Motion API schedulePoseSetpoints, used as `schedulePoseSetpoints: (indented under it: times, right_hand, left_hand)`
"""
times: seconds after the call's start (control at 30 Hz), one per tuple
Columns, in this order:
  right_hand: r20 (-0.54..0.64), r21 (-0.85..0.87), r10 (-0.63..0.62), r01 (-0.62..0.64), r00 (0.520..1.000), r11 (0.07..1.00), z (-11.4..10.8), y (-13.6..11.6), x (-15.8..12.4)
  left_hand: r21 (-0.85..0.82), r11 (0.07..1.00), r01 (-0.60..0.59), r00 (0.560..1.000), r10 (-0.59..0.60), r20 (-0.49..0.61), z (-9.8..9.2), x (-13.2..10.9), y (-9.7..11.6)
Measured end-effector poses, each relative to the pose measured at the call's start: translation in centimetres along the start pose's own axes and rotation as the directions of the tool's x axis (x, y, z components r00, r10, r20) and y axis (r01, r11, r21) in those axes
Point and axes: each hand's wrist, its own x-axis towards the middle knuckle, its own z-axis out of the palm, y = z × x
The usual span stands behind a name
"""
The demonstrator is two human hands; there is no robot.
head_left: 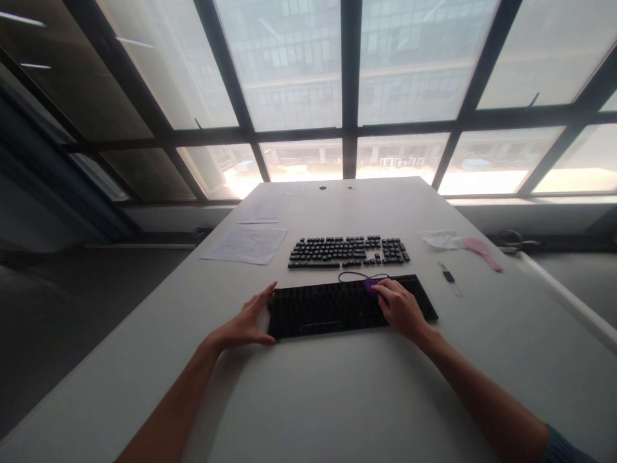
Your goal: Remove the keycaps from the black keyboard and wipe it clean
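Note:
A black keyboard base (318, 308), with its keycaps off, lies flat on the white table (308, 399) in front of me. My left hand (248, 321) braces its left end, thumb at the near corner and fingertips at the far corner. Over the right part of the base, the bent fingers of my right hand (398, 305) press a purple soft-looking lump (371, 285) against it; what the lump is made of cannot be made out. A thin black cable (354, 273) loops out behind the base. Beyond it, loose black keycaps (332, 249) are laid out in keyboard order.
Sheets of paper (245, 244) lie at the left. Toward the right are a crumpled white wrapper or tissue (439, 240), a pink long-handled item (482, 252) and a small keycap puller (448, 275) with wire loops. Large framed windows (299, 71) stand behind the table's far edge.

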Motion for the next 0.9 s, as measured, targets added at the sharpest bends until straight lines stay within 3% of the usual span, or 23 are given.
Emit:
schedulePoseSetpoints:
  times: [0.1,0.2,0.37,0.5,0.6,0.8,0.9]
  right_hand:
    - [0.056,0.002,-0.098,0.098,0.994,0.995,0.1,-1.1,-0.1]
    - [0.082,-0.04,-0.084,0.088,0.993,0.995,0.1,-1.2,-0.1]
    - [-0.006,-0.092,0.107,-0.107,0.994,0.99,-0.5,0.6,-0.1]
    - [-0.166,-0.135,0.284,-0.307,0.945,0.942,-1.3,3.2,-0.3]
    - [-0.263,-0.139,0.344,-0.388,0.901,0.911,-1.6,4.7,-0.4]
    - [-0.185,-0.182,0.357,-0.389,0.916,0.903,-1.1,4.4,-0.5]
    - [-0.148,-0.215,0.416,-0.439,0.897,0.872,-1.6,3.9,-0.5]
  left_hand:
    - [-0.015,1.0,-0.012,1.0,0.012,-0.006,0.1,0.0,-0.2]
    - [-0.019,1.0,-0.018,1.0,0.018,-0.008,0.1,0.0,-0.3]
    - [-0.009,1.0,-0.029,1.0,0.029,0.01,0.0,0.0,-0.3]
    - [-0.007,1.0,-0.028,1.0,0.028,0.002,0.0,0.0,-0.3]
    - [-0.009,1.0,-0.02,1.0,0.02,-0.007,0.1,0.0,-0.5]
    - [-0.014,0.999,-0.03,1.0,0.03,-0.008,0.1,0.0,-0.7]
    - [-0.018,0.999,-0.036,0.999,0.036,-0.01,0.1,0.0,-0.5]
